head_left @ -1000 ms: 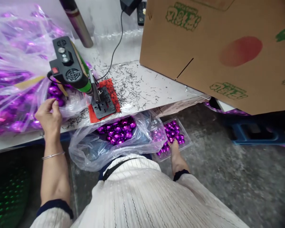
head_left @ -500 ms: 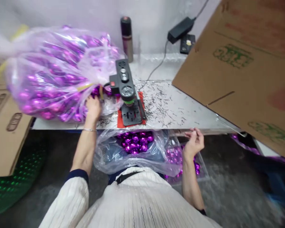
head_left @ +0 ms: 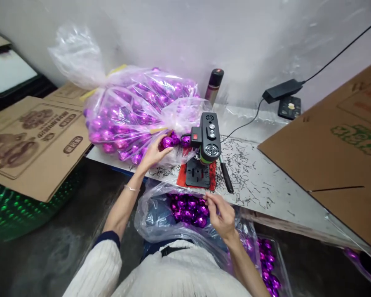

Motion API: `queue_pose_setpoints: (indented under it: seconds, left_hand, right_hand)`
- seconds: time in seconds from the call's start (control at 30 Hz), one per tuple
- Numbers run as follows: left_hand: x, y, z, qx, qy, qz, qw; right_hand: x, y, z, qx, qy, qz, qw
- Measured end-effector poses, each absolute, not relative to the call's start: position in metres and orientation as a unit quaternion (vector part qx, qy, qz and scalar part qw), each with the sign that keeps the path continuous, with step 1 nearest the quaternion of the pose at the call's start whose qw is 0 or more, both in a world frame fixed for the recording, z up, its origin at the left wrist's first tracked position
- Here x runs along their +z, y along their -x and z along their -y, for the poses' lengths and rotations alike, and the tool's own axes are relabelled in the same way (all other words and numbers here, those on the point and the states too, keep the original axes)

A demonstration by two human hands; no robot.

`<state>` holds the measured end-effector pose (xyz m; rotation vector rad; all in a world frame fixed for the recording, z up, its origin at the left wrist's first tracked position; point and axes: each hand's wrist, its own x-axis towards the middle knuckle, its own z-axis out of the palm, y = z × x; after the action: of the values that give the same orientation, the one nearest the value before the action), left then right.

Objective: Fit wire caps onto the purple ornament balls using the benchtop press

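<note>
My left hand (head_left: 154, 153) is at the mouth of a large clear bag (head_left: 130, 111) full of shiny purple balls. Its thumb and fingers curl round one purple ball (head_left: 167, 142). My right hand (head_left: 221, 213) hovers over an open plastic bag (head_left: 156, 235) on my lap, which holds more purple balls (head_left: 190, 210). Thumb and forefinger are pinched together there; what they hold, if anything, is too small to make out. Between and beyond my hands stands a small black bench press (head_left: 208, 138) with a lever (head_left: 226, 177), on a red mat (head_left: 181, 177).
Small dark wire bits (head_left: 244, 165) litter the white table (head_left: 275, 189). A spray can (head_left: 214, 84) and a power adapter (head_left: 282, 90) are at the back. Cardboard boxes flank the table, left (head_left: 46, 136) and right (head_left: 330, 165). Green shiny balls (head_left: 24, 212) lie lower left.
My right hand has moved left from the table's edge to above the lap bag, pinched. My left hand now has a purple ball in its fingers. The view has turned to the left.
</note>
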<state>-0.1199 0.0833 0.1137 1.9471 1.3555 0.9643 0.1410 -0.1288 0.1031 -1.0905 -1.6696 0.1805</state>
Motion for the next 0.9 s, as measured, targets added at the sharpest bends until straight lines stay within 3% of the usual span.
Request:
queue_pose_setpoints:
  seconds: [0.17,0.33,0.47,0.73,0.9]
  left_hand:
    - [0.094,0.101,-0.011,0.490,-0.463,-0.422,0.606]
    - [0.070,0.065,0.027,0.501,-0.329,-0.409,0.688]
    - [0.051,0.035,0.024,0.510,-0.383,-0.459,0.619]
    - [0.029,0.011,0.016,0.391,-0.641,-0.580,0.317]
    - [0.034,0.010,0.011,0.377,-0.707,-0.541,0.257]
  right_hand:
    - [0.103,-0.121,0.119,0.085,0.428,0.742,0.509]
    - [0.098,-0.113,0.118,0.080,0.422,0.761,0.487]
    - [0.089,-0.118,0.126,0.090,0.449,0.757,0.465]
    - [0.067,-0.130,0.150,0.127,0.508,0.724,0.450]
    - [0.066,-0.132,0.150,0.119,0.512,0.724,0.446]
